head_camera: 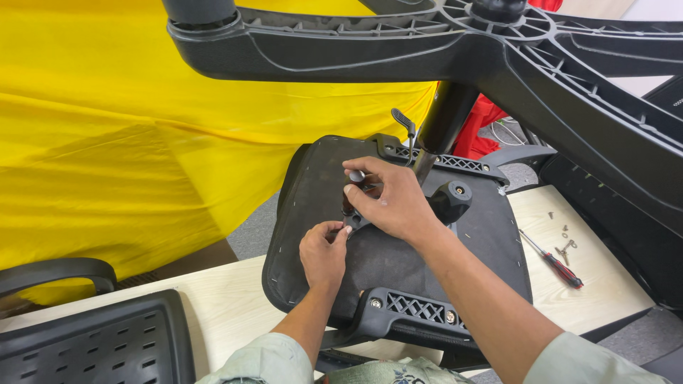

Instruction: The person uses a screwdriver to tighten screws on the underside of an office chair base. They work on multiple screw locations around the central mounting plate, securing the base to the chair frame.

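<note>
An upturned office chair seat (398, 263) is laid underside-up across a pale wooden table (228, 306), with the black star base (569, 64) carried overhead on the gas column (445, 117). The work is centred on the black mechanism plate (356, 206) at the middle of the seat's underside, and both hands are gathered on it. The right hand (395, 203) is reached in from the lower right and is curled narrowly over the plate, its fingertips pinched on a small dark rounded part (356, 176) at the plate's upper end; whether that part is a knob or a bolt head cannot be told. The left hand (324, 252) is set just below and to the near side, its thumb and forefinger closed together at the plate's lower edge; what is held between them, if anything, is hidden. The plate's long axis is seen to run away from the person, from the left hand up toward the right, so the upper end is covered by the right hand and the near end by the left. A round black knob (451, 200) is seen just right of the right wrist, untouched. A red-handled screwdriver (558, 263) and loose screws (565, 238) are lying well apart on the table to the right, nearer the right hand. A perforated black backrest (92, 341) is lying at the lower left.
</note>
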